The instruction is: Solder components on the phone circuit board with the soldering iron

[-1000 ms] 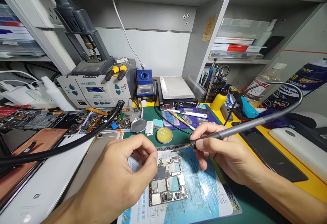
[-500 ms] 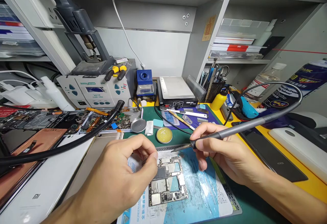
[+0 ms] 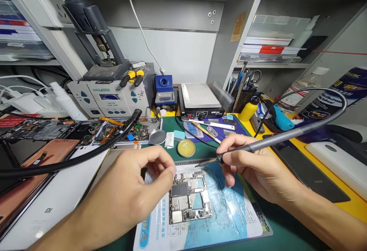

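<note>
My right hand [image 3: 255,163] grips a soldering iron [image 3: 266,143] like a pen. Its metal tip points left, just above the top edge of a phone circuit board [image 3: 180,188]; I cannot tell whether it touches anything. The board lies flat on a blue and white printed sheet [image 3: 226,212]. At the board's upper left, my left hand [image 3: 137,186] has thumb and forefinger pinched together. Whatever it may hold between them is too small or hidden to make out. Behind the board sits an open round tin of yellowish paste [image 3: 186,148], with its lid [image 3: 157,136] to the left.
A black hose [image 3: 86,165] crosses on the left over phone parts and a white phone back [image 3: 54,197]. Behind stand a hot air station [image 3: 111,98], a blue iron stand [image 3: 164,90] and a heating plate [image 3: 200,98]. A dark phone [image 3: 309,174] lies at right.
The whole view has shifted slightly, so the bench and board appear a little higher. Both hands keep nearly the same pose, and the iron's tip stays near the board's top edge.
</note>
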`<state>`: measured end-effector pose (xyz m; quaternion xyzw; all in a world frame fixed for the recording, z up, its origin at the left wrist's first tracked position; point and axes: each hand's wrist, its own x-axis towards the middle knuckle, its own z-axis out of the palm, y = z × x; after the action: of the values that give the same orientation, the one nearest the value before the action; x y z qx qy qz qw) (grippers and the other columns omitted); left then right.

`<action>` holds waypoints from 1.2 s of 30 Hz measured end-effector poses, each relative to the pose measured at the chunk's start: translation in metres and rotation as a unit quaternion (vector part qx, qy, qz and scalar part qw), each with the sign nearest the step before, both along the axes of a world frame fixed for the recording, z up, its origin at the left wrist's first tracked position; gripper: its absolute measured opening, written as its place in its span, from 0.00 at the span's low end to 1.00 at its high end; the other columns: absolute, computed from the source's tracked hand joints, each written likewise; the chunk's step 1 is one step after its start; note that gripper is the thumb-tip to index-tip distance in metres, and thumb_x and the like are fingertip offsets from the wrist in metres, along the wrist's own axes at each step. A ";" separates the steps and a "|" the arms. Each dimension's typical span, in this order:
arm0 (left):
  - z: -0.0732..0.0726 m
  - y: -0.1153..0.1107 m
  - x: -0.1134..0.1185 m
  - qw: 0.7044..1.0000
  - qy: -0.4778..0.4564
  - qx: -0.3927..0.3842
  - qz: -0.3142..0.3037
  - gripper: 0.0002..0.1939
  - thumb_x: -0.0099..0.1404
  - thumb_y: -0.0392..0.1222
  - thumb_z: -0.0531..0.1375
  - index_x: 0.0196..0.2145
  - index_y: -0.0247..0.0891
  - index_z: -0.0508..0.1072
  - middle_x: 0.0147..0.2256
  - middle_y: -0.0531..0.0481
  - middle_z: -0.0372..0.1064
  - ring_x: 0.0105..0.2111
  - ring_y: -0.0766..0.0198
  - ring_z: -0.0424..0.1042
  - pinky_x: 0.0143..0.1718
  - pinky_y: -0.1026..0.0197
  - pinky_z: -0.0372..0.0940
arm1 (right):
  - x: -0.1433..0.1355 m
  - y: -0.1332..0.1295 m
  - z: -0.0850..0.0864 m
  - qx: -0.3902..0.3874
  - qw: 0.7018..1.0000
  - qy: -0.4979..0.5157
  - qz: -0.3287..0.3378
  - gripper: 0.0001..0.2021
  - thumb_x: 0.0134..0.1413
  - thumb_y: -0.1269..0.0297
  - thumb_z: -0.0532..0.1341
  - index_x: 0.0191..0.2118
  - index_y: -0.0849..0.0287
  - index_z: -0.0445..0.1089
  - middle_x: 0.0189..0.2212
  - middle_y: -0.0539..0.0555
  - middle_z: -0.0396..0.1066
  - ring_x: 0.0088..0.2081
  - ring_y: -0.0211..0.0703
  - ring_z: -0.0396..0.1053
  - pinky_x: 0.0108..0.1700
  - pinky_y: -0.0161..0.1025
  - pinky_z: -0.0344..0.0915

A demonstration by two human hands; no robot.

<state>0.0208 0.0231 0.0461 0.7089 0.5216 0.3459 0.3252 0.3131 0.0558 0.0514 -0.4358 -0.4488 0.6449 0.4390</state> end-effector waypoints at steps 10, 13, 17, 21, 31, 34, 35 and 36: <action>0.034 0.013 -0.020 0.969 0.108 -0.180 -0.131 0.14 0.70 0.53 0.68 0.29 0.45 0.83 0.24 0.54 0.76 0.25 0.62 0.71 0.26 0.64 0.63 | -0.019 -0.002 -0.001 0.001 0.999 -0.045 0.023 0.19 0.49 0.52 0.89 0.42 0.54 0.89 0.26 0.50 0.80 0.22 0.51 0.81 0.24 0.44 0.79; 0.034 0.014 -0.019 0.966 0.115 -0.186 -0.136 0.13 0.68 0.52 0.67 0.29 0.45 0.82 0.23 0.55 0.75 0.25 0.63 0.69 0.26 0.64 0.61 | -0.022 -0.006 -0.002 0.006 0.998 -0.050 0.026 0.19 0.50 0.51 0.90 0.42 0.54 0.90 0.25 0.50 0.80 0.22 0.50 0.79 0.23 0.44 0.78; 0.036 0.013 -0.018 0.964 0.128 -0.189 -0.135 0.13 0.65 0.53 0.65 0.27 0.46 0.79 0.23 0.55 0.70 0.25 0.63 0.65 0.25 0.62 0.58 | -0.010 -0.010 -0.002 0.025 0.997 -0.063 0.025 0.13 0.54 0.56 0.89 0.37 0.54 0.91 0.22 0.49 0.78 0.19 0.47 0.76 0.20 0.41 0.76; 0.037 0.013 -0.016 0.963 0.135 -0.192 -0.134 0.12 0.63 0.52 0.65 0.25 0.46 0.77 0.22 0.54 0.68 0.24 0.62 0.62 0.25 0.60 0.54 | 0.005 -0.010 0.000 0.038 0.997 -0.047 0.053 0.07 0.59 0.64 0.88 0.32 0.53 0.94 0.19 0.50 0.79 0.17 0.42 0.76 0.19 0.33 0.74; 0.031 0.014 -0.018 0.966 0.124 -0.192 -0.124 0.09 0.61 0.48 0.65 0.25 0.46 0.77 0.22 0.57 0.63 0.24 0.64 0.58 0.24 0.60 0.50 | 0.007 -0.012 0.002 0.030 0.996 -0.060 0.058 0.08 0.60 0.63 0.89 0.32 0.52 0.95 0.20 0.52 0.82 0.17 0.44 0.78 0.19 0.34 0.76; 0.032 0.016 -0.016 0.967 0.125 -0.190 -0.119 0.10 0.60 0.49 0.65 0.24 0.46 0.75 0.21 0.56 0.62 0.23 0.64 0.57 0.23 0.60 0.51 | 0.001 -0.020 0.009 0.015 0.996 -0.074 0.050 0.11 0.52 0.61 0.93 0.29 0.50 0.93 0.18 0.51 0.79 0.16 0.43 0.75 0.17 0.33 0.73; 0.032 0.016 -0.016 0.966 0.125 -0.191 -0.120 0.10 0.59 0.50 0.66 0.24 0.46 0.76 0.21 0.56 0.62 0.22 0.64 0.58 0.22 0.60 0.51 | -0.002 -0.024 0.012 0.004 0.996 -0.086 0.027 0.13 0.49 0.59 0.94 0.28 0.50 0.93 0.17 0.51 0.78 0.16 0.42 0.74 0.17 0.33 0.72; 0.033 0.016 -0.016 0.965 0.126 -0.194 -0.123 0.10 0.59 0.50 0.66 0.24 0.47 0.77 0.20 0.56 0.63 0.22 0.64 0.58 0.22 0.60 0.53 | -0.005 -0.027 0.015 -0.007 0.995 -0.095 0.014 0.13 0.46 0.59 0.95 0.27 0.50 0.93 0.17 0.52 0.78 0.16 0.42 0.73 0.17 0.33 0.72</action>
<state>0.0051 0.0395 0.0791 0.7289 0.5242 0.1035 0.4280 0.3083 0.0286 0.0669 -0.4922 -0.4898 0.6099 0.3819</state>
